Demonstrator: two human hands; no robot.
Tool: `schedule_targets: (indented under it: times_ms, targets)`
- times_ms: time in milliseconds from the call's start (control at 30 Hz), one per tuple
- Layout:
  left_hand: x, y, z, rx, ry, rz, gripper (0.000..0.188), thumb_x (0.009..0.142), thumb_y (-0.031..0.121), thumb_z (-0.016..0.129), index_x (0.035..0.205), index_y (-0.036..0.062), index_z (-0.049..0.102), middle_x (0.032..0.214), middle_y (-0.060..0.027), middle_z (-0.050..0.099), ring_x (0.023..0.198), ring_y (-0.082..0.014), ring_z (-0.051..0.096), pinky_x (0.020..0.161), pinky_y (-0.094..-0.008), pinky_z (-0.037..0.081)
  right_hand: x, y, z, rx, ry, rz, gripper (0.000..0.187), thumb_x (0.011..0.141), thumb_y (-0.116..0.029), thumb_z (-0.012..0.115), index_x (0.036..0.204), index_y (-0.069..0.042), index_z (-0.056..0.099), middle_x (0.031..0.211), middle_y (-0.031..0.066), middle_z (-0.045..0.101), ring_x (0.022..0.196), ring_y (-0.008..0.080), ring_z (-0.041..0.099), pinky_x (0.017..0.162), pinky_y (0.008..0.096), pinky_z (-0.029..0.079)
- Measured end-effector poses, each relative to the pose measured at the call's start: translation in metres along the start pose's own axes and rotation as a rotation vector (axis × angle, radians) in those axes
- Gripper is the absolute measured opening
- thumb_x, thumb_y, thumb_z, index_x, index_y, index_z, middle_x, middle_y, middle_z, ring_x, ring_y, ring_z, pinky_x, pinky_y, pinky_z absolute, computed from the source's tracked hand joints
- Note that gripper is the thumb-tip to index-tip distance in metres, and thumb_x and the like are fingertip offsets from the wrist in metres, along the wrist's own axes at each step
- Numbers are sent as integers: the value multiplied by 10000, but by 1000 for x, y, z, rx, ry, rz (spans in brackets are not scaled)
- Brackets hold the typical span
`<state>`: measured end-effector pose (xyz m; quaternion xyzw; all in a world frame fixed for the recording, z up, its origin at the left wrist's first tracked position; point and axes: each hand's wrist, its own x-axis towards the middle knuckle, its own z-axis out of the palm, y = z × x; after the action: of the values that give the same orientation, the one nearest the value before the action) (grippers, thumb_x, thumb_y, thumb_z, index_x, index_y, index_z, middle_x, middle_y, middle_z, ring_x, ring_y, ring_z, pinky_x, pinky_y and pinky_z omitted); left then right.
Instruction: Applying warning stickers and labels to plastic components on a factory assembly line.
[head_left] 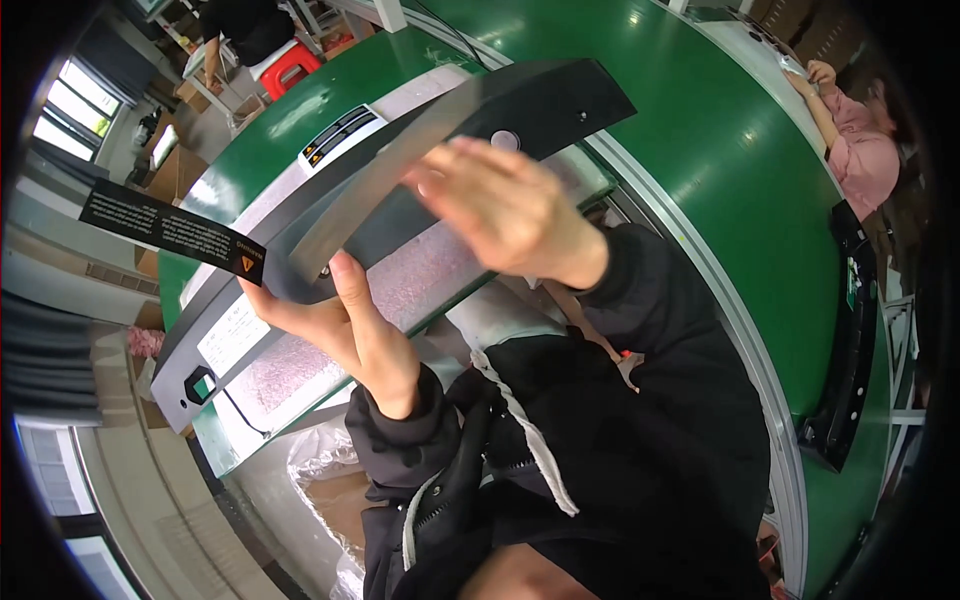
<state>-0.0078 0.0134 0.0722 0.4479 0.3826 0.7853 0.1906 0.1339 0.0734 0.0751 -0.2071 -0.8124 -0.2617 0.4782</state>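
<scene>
A dark grey curved panel (pixel 560 105) lies slantwise in front of me on white foam padding (pixel 400 282). My left hand (pixel 365 340) is over its near edge, thumb raised and index finger stretched out. A black warning label (pixel 172 228) clings at the tip of that index finger, apart from the thumb. My right hand (pixel 515 215) is smeared by motion above the panel. Its fingers pinch a long translucent brownish strip (pixel 360 208), whose lower end reaches near my left thumb. A white label (pixel 235 335) is on the panel's left part, near a hexagonal hole (pixel 198 385).
A green worktable (pixel 700 130) with a metal edge rail surrounds the panel. A black-and-white label sheet (pixel 340 135) lies beyond the panel. Another black curved part (pixel 845 340) is at the far right. Two people sit across the room; a red stool (pixel 290 70) stands behind.
</scene>
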Motion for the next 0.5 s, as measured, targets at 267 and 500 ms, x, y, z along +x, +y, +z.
schedule_targets:
  times_ms: [267, 500]
  targets:
    - [-2, 6, -5, 10, 15, -62, 678, 922, 24, 521, 1449, 17, 94, 1414, -151, 243, 1162, -177, 390, 969, -316, 354, -70, 85, -103, -588, -224, 526, 567, 807, -48, 554, 1357, -9, 423, 1243, 161, 540, 1085, 301, 532, 954, 405, 383]
    - [-2, 18, 4, -78, -148, -137, 811, 865, -48, 552, 1462, 57, 13, 1422, -138, 212, 1179, -192, 380, 989, -356, 348, 3, 85, -115, -51, 98, 421, 333, 926, -167, 498, 1197, 5, 585, 1177, 152, 575, 1037, 256, 550, 973, 355, 353]
